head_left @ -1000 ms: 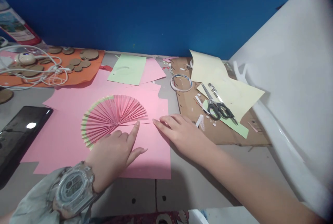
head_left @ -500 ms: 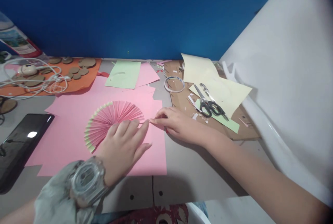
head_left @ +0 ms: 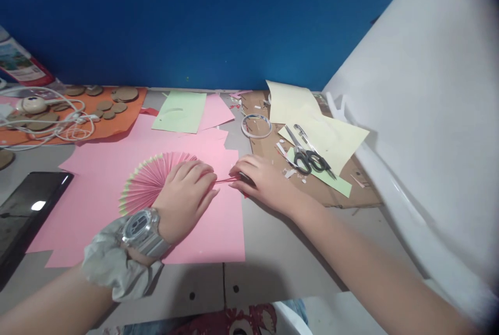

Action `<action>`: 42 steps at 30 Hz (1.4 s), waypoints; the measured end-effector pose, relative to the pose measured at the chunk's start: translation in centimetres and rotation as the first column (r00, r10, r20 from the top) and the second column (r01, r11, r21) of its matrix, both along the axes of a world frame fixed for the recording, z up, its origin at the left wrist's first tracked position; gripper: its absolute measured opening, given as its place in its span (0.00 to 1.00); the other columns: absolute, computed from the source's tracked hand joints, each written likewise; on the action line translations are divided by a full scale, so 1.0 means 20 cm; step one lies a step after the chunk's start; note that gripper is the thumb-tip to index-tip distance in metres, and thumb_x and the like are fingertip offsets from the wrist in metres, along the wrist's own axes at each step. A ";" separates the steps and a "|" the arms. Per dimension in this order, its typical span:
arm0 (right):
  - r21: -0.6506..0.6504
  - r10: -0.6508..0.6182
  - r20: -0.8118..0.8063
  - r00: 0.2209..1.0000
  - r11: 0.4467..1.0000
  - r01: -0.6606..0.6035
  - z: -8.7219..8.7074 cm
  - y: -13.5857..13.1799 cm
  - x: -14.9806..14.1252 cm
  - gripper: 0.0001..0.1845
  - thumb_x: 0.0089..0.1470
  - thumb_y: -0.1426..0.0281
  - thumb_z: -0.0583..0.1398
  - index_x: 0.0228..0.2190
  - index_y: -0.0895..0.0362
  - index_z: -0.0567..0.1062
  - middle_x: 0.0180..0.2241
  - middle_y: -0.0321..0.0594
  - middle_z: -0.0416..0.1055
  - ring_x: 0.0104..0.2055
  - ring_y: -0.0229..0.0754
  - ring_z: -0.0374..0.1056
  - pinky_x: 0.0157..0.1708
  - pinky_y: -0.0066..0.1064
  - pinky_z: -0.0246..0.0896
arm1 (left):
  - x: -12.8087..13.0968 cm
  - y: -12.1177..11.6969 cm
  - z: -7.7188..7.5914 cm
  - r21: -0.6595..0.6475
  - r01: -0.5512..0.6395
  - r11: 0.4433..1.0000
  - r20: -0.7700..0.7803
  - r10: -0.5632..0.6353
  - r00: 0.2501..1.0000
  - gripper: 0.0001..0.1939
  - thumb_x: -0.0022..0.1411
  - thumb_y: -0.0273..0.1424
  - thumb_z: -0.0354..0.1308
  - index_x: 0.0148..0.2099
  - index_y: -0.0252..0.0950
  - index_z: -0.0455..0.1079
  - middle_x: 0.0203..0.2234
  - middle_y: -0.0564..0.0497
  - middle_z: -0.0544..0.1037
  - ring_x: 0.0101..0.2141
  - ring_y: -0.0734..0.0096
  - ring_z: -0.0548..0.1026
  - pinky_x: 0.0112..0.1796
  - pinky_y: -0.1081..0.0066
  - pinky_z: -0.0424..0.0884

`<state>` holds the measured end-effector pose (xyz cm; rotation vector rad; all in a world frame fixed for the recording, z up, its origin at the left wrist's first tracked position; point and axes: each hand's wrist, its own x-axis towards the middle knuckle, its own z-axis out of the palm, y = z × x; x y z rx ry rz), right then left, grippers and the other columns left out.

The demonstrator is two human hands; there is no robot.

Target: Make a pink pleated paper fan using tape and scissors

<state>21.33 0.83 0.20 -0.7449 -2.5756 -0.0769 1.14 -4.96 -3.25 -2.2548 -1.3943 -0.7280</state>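
Pink pleated paper, rimmed in green, forms a fan (head_left: 141,187) lying on pink sheets (head_left: 212,236), back from the front edge of the tabletop (head_left: 268,252); its arc bulges leftward and toward the far edge. The left hand (head_left: 184,197) covers the fan's right part; I cannot tell whether its grip is closed. A thin red strip (head_left: 225,181) spans the hands, long axis roughly parallel to the front edge, right end pinched in the narrow grip of the right hand (head_left: 263,179).
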 end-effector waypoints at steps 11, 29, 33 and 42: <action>-0.025 0.047 -0.177 0.983 0.998 -0.052 0.01 -0.02 0.02 0.20 0.55 0.66 0.57 0.49 0.55 0.62 0.48 0.45 0.66 0.50 0.44 0.62 0.47 0.38 0.58 | -0.05 0.03 0.13 -0.159 0.067 0.985 0.142 -0.044 0.989 0.13 0.64 0.34 0.44 0.37 0.35 0.67 0.36 0.49 0.73 0.39 0.65 0.68 0.44 0.62 0.61; -0.201 0.029 -0.355 0.935 0.974 -0.106 0.02 -0.06 0.02 0.12 0.57 0.67 0.56 0.43 0.55 0.64 0.41 0.39 0.68 0.42 0.39 0.65 0.41 0.30 0.58 | 0.01 0.06 0.21 -0.234 0.095 0.968 0.058 -0.084 0.995 0.13 0.65 0.34 0.42 0.36 0.35 0.65 0.28 0.50 0.73 0.33 0.64 0.69 0.38 0.65 0.61; -0.217 0.009 -0.366 0.931 0.972 -0.094 0.03 -0.07 0.04 0.06 0.60 0.66 0.52 0.36 0.54 0.67 0.36 0.36 0.68 0.39 0.37 0.65 0.39 0.29 0.57 | 0.04 0.04 0.20 -0.263 0.201 0.944 0.189 -0.154 0.970 0.12 0.66 0.33 0.43 0.34 0.35 0.66 0.28 0.52 0.75 0.33 0.67 0.70 0.40 0.65 0.61; -0.272 -0.031 -0.423 0.906 0.958 -0.094 0.01 -0.05 0.01 0.05 0.59 0.66 0.54 0.32 0.55 0.66 0.31 0.33 0.67 0.34 0.34 0.64 0.36 0.27 0.56 | 0.06 0.05 0.16 -0.280 0.315 0.907 0.358 -0.206 0.911 0.13 0.62 0.37 0.52 0.45 0.37 0.69 0.35 0.50 0.76 0.37 0.66 0.71 0.40 0.67 0.63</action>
